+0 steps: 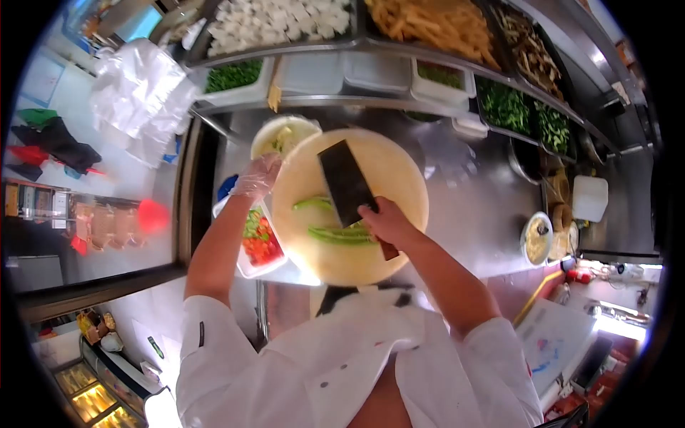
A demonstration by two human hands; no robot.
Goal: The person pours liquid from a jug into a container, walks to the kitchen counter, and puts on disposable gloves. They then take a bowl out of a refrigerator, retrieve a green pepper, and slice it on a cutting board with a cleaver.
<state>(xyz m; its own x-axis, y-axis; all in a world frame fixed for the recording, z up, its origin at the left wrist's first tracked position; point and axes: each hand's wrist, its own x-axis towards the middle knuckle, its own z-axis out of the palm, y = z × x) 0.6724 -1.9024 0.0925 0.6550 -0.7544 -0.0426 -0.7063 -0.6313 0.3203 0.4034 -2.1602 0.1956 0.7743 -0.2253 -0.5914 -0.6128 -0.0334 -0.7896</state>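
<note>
My right hand (390, 225) is wrapped round the handle of a dark, broad-bladed cleaver (342, 178), held over a round, pale cutting board (396, 160). Two green pepper pieces (335, 235) lie on the board, partly under the blade. At the board's left edge, my left hand (258, 176) wears a clear plastic glove. It is by the near rim of a white tub (267, 134) with pale green pieces inside. Its fingers are blurred, and I cannot tell whether they hold anything.
A white container of chopped red and green vegetables (260, 242) stands left of the board. Above the steel counter (478, 235), a shelf carries trays of white cubes (278, 25) and orange-brown strips (428, 28). A bowl (536, 239) sits at right.
</note>
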